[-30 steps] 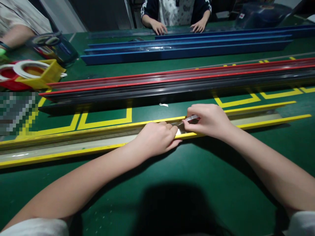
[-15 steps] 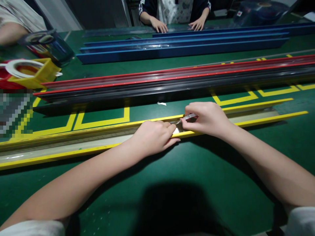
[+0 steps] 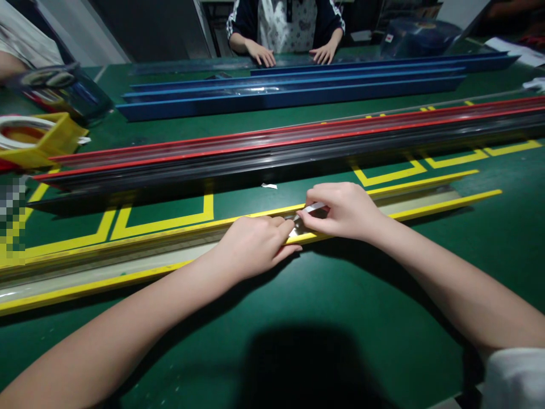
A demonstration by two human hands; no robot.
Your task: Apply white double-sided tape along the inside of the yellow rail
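A long channel strip with yellow edges (image 3: 153,272) lies across the table in front of me, its inside pale and shiny. My left hand (image 3: 255,241) is closed on its near edge, thumb below and fingers reaching into the channel. My right hand (image 3: 343,210) pinches a thin, flat, silvery piece (image 3: 314,208) whose kind I cannot make out. The piece slants down toward my left fingertips. Between my hands, a bright shiny patch (image 3: 298,228) shows inside the channel, partly covered by fingers.
Beyond lie a red-and-black long profile (image 3: 272,149) and several blue profiles (image 3: 298,94). A yellow bin (image 3: 63,139) with tape rolls and a clear tub (image 3: 80,94) stand at left. Across the table, a person's hands (image 3: 261,55) rest near the blue profiles. A paper scrap (image 3: 269,186) lies beyond the channel.
The view has shifted, so the scene sits slightly left and lower. Both hands stay at the same part of the channel; the silvery piece's tip has moved closer to the left fingertips.
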